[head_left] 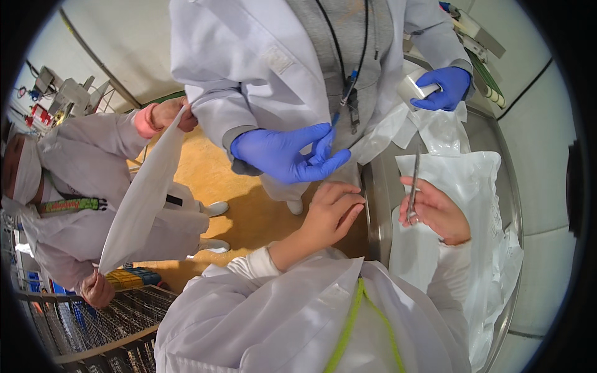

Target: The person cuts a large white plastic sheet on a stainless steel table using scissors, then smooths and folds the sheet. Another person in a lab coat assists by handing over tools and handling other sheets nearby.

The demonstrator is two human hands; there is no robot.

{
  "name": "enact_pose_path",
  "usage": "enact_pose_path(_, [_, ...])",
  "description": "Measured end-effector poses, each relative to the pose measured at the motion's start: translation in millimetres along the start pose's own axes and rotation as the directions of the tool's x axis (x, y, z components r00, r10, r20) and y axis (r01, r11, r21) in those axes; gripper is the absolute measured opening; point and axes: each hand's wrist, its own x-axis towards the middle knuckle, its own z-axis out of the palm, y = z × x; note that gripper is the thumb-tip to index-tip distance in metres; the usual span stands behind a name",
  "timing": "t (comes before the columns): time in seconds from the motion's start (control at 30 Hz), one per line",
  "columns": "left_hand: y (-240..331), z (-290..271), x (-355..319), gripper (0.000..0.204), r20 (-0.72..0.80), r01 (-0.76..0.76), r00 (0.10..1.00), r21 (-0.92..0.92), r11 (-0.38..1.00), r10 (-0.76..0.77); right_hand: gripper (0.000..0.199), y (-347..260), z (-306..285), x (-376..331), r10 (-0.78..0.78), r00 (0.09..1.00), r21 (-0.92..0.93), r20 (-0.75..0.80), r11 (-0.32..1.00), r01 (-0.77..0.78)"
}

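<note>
In my right hand (433, 210) is a slim pair of metal scissors (415, 183), its blades pointing up and away from me. The scissors are over white plastic bags (448, 177) that lie on a metal table (376, 211). My left hand (334, 208) hovers by the table's left edge, fingers curled together and nothing visible in them. Just beyond it is a co-worker's blue-gloved hand (292, 152), its fingertips brought close together; whether it pinches anything small is unclear. The co-worker's other gloved hand (444, 87) grips a white block-like object (415, 88).
On the left, another person in a white coat stretches a white sheet (146, 196) between two hands. A dark wire rack (118, 317) stands at lower left. Machinery (68, 99) is behind that person, above an orange-yellow floor (264, 214). A pale wall (538, 155) borders the table's right side.
</note>
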Motion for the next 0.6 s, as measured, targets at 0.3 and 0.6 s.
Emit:
enact_pose_path(0.3, [19,-4,7,0.009,0.083,0.408,0.906,-0.440,0.800,-0.416,0.057,-49,37,-9,0.040,0.958,-0.050,0.284,0.998,-0.027])
enact_pose_path(0.6, [54,-14,46,0.034,0.341,0.420,0.644,-0.906,-0.056,-0.685,0.058,-62,47,10,0.005,0.994,-0.139,0.109,0.990,0.010])
